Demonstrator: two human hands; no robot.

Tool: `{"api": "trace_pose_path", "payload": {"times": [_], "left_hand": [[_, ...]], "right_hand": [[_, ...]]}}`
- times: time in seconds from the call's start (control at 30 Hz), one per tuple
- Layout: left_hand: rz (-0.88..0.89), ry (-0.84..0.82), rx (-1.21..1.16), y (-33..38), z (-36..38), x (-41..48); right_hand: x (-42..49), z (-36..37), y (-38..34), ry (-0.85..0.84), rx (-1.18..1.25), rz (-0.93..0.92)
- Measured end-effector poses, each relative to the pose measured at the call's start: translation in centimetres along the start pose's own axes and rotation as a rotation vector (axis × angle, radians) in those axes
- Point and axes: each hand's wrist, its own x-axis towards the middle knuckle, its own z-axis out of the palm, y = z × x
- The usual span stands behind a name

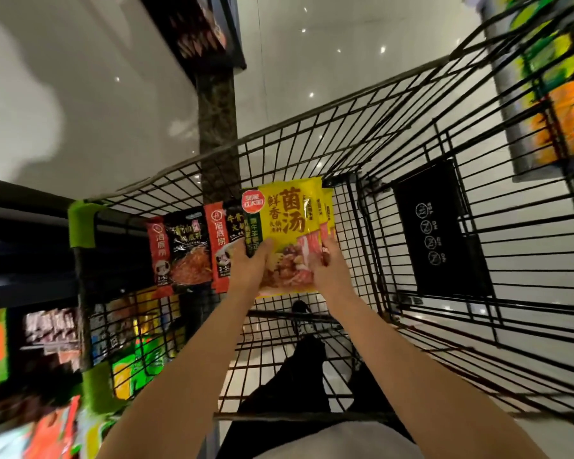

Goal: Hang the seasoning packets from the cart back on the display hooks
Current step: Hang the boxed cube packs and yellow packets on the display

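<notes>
Holding yellow packets (pixel 287 226) over wire cart (pixel 411 200) | left hand (pixel 252 265), right hand (pixel 328 263) fingers both grasping stack | red-black packets (pixel 183 250) leaning inside cart wall | shelves (pixel 47 326) blurring, unreadable

Black wire cart (pixel 421 180) on glossy pale floor (pixel 80 104); red-and-black seasoning packets (pixel 183 253) propped against cart's left wall.
</notes>
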Motion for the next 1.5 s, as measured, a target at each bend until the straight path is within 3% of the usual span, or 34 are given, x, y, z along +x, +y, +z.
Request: {"api": "trace_pose_path", "payload": {"times": [0.2,0.3,0.37,0.5,0.67,0.8,0.97,1.1,1.37,1.5], "left_hand": [[-0.059,0.129,-0.11,-0.5,-1.4,-1.8],[-0.057,0.22,-0.135,-0.3,-1.7,-1.7],[-0.042,0.242,-0.129,-0.6,-1.6,-1.1],[-0.004,0.263,-0.114,-0.4,-0.7,0.1],[0.026,0.272,-0.087,-0.5,1.5,2.3],[0.01,0.286,-0.024,-2.6,3.1,5.1],[0.016,0.324,-0.004,-2.0,4.2,3.7],[-0.026,0.258,-0.038,-2.9,3.5,2.9],[0.036,0.361,0.107,0.0,0.7,-2.5],[-0.003,0.372,0.192,1.0,-0.5,-4.2]], "right_hand": [[-1.8,0.5,-1.5,-0.078,-0.266,-0.103],[-1.1,0.4,-2.3,-0.116,-0.191,-0.065],[0.5,-0.2,-2.1,-0.075,-0.12,0.002],[4.7,-0.1,-1.2,0.003,-0.217,0.005],[12.8,1.6,5.2,0.068,-0.315,0.08],[11.6,0.7,3.4,0.128,-0.294,0.095],[11.5,0.8,5.2,0.063,-0.149,0.11],[9.2,0.0,3.7,0.015,-0.078,0.097],[3.0,-2.6,-1.3,0.171,-0.342,-0.1],[1.0,-4.3,-3.0,0.19,-0.305,-0.147]]}}
